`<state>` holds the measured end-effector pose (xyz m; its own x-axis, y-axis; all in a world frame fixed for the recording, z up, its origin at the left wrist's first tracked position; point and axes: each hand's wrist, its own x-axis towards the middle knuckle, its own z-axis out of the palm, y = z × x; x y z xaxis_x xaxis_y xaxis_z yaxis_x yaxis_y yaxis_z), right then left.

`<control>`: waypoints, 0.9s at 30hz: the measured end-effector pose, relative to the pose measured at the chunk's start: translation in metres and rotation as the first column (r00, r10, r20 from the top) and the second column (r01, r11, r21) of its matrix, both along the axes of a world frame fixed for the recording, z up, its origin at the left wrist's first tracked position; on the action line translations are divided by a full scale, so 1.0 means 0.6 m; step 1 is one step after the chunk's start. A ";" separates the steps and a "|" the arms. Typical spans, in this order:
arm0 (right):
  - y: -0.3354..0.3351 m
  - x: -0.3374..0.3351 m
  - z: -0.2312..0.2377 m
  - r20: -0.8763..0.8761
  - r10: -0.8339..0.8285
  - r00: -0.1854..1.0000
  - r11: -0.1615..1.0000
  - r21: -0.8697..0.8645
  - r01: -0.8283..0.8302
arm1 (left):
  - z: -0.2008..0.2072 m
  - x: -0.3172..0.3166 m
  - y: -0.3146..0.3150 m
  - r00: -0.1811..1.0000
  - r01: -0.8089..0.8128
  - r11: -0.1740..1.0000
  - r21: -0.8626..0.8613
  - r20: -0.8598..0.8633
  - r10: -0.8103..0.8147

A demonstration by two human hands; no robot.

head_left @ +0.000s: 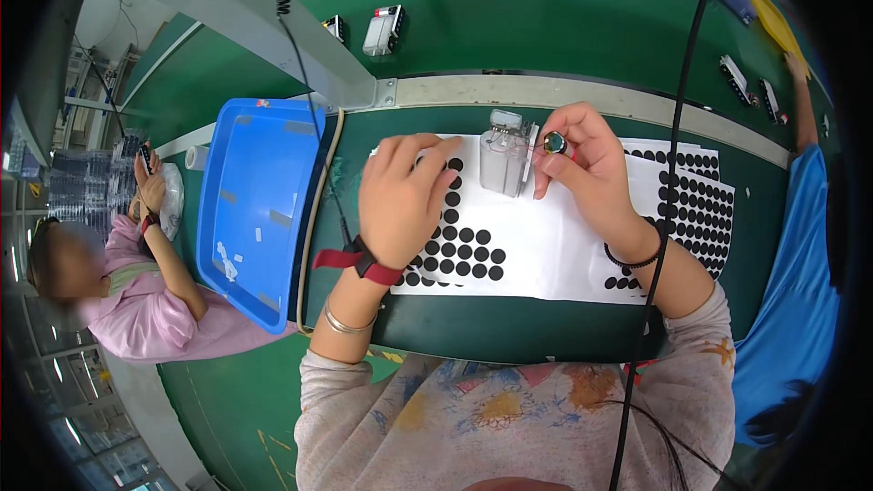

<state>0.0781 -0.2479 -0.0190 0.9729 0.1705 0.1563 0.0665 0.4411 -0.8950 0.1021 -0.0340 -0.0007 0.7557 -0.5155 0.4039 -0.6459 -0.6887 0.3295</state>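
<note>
A blue tray (259, 209) sits at the left of the green bench (546, 18). The left hand (405, 195) rests fingers-down on a white sheet of black round stickers (459, 250), grasping nothing visible. Just right, a clear plastic housing (505, 159) stands on the sheet. The right hand (587, 168) pinches a small round green-faced part (555, 142) against the housing.
</note>
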 end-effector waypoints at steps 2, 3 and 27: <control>-0.006 0.002 -0.007 -0.001 0.108 0.994 0.992 0.059 -0.108 | -0.017 0.007 0.001 0.998 0.069 0.996 0.053 -0.012 -0.068; -0.005 0.001 -0.008 -0.041 0.158 0.987 0.979 0.135 -0.151 | -0.019 0.010 0.003 0.997 0.077 0.997 0.031 0.001 -0.077; 0.013 -0.005 -0.012 -0.280 0.444 0.851 0.862 0.391 -0.321 | -0.008 0.029 0.005 0.986 0.127 0.991 -0.038 -0.101 -0.130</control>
